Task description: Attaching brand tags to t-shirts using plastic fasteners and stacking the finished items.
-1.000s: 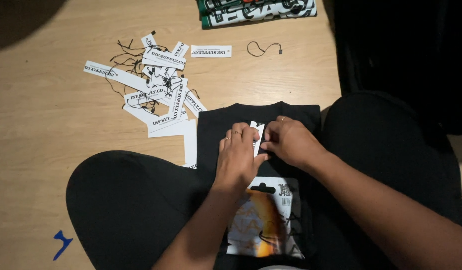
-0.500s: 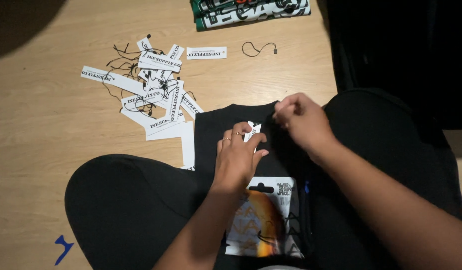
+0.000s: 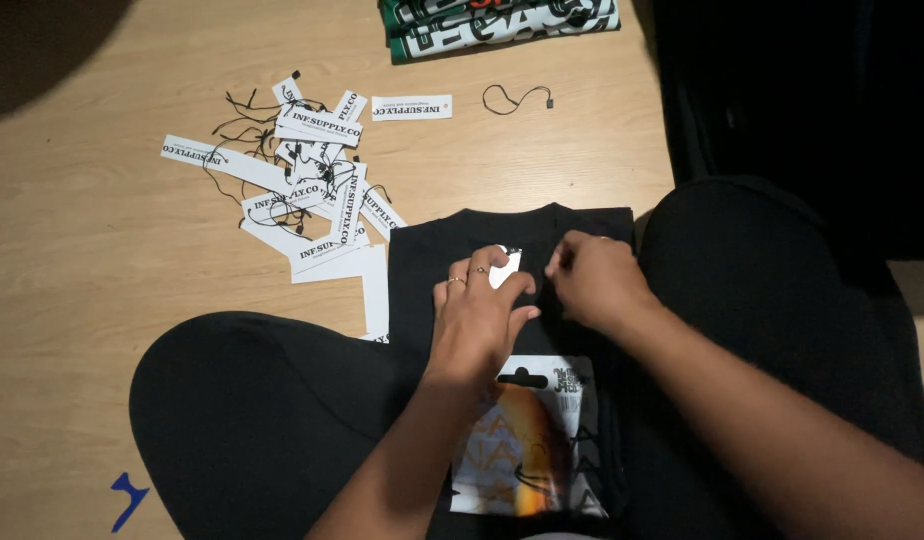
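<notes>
— Black folded cotton T-shirt (image 3: pixel 452 262), where did it lie?

— Across the person's lap, its collar end reaching onto the pale wooden floor (image 3: pixel 82 260), between two knees in black trousers. It lay flat, likely so the neck area stayed steady for fine work.

— What was the left hand (image 3: pixel 477 315) doing?

— It rested palm-down on the shirt near the collar, fingers drawn together, their tips on a small white paper tag (image 3: pixel 507 266), apparently keeping it and the cloth from shifting.

— The right hand (image 3: pixel 592 280)?

— Just beside the tag, fingertips closed together at the collar as if pinching something small; what it held I could not tell.

— Anything else on the shirt?

— A glossy orange and white printed card (image 3: pixel 537 440) lay lower on it, partly under the left forearm.

— Around them?

— A loose heap of long white paper tags with black strings (image 3: pixel 302 190) sat on the floor just left of the collar, within easy reach. One white tag (image 3: pixel 412 107) and a black string loop (image 3: pixel 517 98) lay apart farther up, near folded green garments (image 3: pixel 502 20).
</notes>
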